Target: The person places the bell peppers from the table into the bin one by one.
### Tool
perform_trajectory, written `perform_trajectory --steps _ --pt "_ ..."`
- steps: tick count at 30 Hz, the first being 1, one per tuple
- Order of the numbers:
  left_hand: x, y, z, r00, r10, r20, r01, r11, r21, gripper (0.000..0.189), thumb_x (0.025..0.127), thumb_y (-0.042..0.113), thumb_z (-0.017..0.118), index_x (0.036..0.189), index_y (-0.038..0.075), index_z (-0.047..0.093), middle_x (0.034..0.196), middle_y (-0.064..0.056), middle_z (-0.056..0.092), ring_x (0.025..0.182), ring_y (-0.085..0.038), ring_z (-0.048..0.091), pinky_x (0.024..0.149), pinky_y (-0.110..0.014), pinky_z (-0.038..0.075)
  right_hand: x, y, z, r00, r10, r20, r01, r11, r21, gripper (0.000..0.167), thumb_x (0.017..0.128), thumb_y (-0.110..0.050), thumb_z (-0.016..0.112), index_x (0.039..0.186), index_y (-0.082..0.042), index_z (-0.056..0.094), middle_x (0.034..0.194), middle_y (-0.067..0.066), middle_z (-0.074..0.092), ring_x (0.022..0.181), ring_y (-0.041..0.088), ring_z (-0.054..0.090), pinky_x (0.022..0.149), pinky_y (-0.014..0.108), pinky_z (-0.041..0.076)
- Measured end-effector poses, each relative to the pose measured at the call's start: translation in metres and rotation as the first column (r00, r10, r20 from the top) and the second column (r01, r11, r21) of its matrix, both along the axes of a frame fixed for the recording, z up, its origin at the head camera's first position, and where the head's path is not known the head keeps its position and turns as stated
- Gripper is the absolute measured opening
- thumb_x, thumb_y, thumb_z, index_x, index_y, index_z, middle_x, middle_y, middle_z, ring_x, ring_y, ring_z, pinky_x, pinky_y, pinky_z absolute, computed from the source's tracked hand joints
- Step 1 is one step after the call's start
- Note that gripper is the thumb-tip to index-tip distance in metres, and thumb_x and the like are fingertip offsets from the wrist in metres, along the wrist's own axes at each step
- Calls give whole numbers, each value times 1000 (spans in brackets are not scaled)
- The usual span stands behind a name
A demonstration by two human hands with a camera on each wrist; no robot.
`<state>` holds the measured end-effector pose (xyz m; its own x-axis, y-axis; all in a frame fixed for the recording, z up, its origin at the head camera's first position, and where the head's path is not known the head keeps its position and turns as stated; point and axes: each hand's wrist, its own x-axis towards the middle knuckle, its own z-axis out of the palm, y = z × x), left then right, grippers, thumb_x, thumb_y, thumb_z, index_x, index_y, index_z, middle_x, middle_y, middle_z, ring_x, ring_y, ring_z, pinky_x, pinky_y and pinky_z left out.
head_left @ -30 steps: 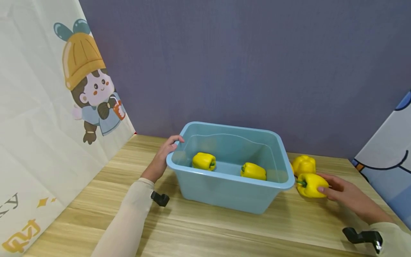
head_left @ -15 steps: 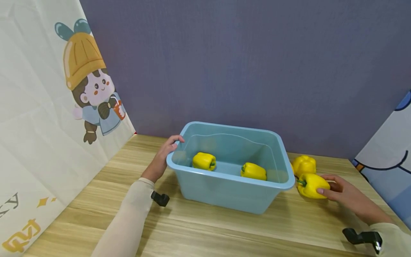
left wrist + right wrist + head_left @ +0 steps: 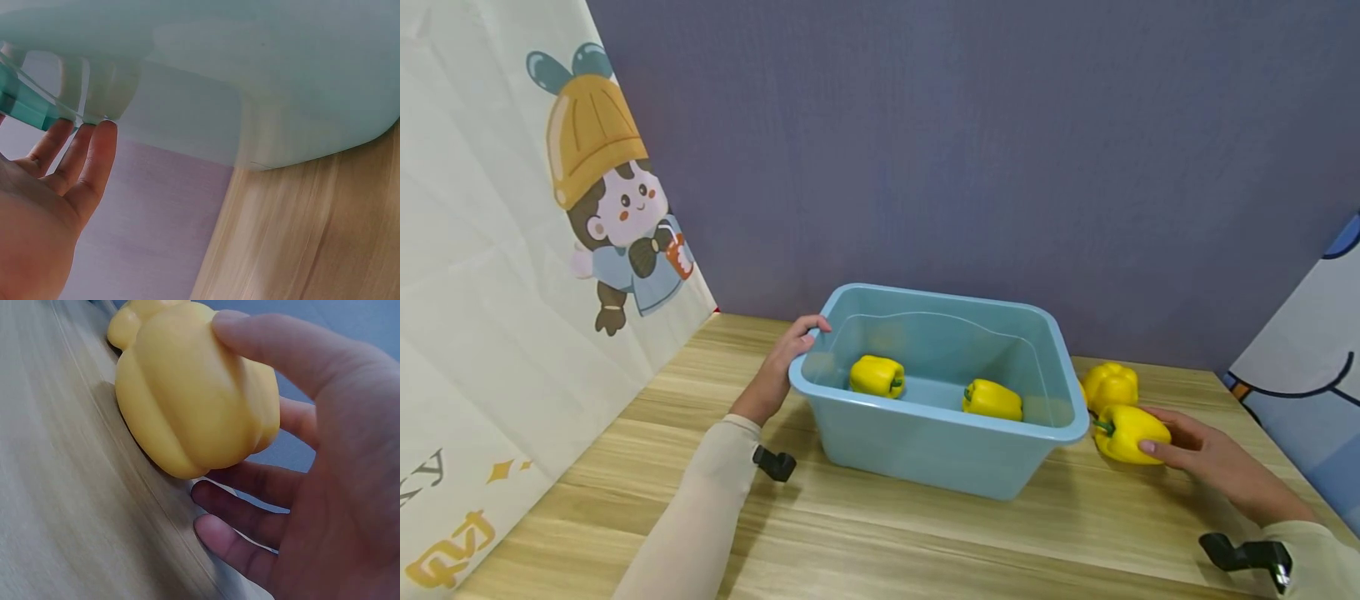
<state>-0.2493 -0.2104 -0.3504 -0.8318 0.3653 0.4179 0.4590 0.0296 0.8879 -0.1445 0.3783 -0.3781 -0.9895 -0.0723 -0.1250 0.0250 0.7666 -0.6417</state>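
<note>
A light blue plastic bin (image 3: 925,454) stands on the wooden table, with one yellow bell pepper (image 3: 877,377) lying inside at the left and another yellow bell pepper (image 3: 992,400) at the right. My left hand (image 3: 772,375) grips the bin's left rim; in the left wrist view several fingers (image 3: 94,172) touch its outer side below the rim. To the right of the bin, my right hand (image 3: 1206,458) holds a third yellow bell pepper (image 3: 1129,434) between thumb and fingers, its green stem toward the bin. That pepper appears low at the table in the right wrist view, two fingers hanging free below it.
Behind the held pepper sits another yellow bell pepper (image 3: 1111,386), and a sliver of yellow shows beside it, mostly hidden by the bin. A grey-purple panel (image 3: 940,150) rises behind the table (image 3: 880,542). Printed sheets (image 3: 482,250) border both sides.
The held pepper has shifted very slightly to the right and toward me along with my right fingers. My left hand and the bin stay in place.
</note>
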Motion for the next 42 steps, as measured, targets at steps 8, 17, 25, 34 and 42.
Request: perform_trajectory --steps 8,17,25,34,42 --pt "2 -2 1 1000 21 -10 -21 1000 -4 42 99 36 36 127 8 49 132 -13 47 104 -30 50 79 -32 44 -1 -3 0 1000 -17 -24 17 1000 -14 73 101 -42 57 149 4 27 144 37 35 122 52 47 85 50 50" --pt "3 -3 0 999 31 -8 -31 1000 -3 41 99 35 36 127 7 49 131 -11 47 108 -29 48 84 -34 41 -3 -4 -1 999 -34 -25 34 999 -29 73 100 -41 59 146 6 27 138 37 44 114 42 53 78 40 51" --pt "3 -2 2 1000 25 -12 -25 1000 -2 41 100 35 36 127 7 49 133 -12 46 109 -29 47 84 -34 42 -3 -5 0 998 -44 -33 43 999 -24 73 101 -43 57 147 5 29 139 35 44 113 37 54 78 36 50" --pt "2 -2 1 1000 23 -3 -23 1000 -11 44 100 37 36 129 6 48 132 -12 46 107 -30 49 83 -34 43 -3 -5 -2 997 -68 -27 67 996 -51 74 100 -45 57 148 4 28 140 32 43 107 27 55 75 35 52" --pt "2 -1 -1 1000 19 3 -19 1000 -7 43 100 35 35 129 5 47 132 -14 45 106 -31 49 82 -32 44 -1 -4 -1 995 -96 -28 95 995 -38 74 101 -48 54 147 4 30 139 34 42 109 34 54 74 36 52"
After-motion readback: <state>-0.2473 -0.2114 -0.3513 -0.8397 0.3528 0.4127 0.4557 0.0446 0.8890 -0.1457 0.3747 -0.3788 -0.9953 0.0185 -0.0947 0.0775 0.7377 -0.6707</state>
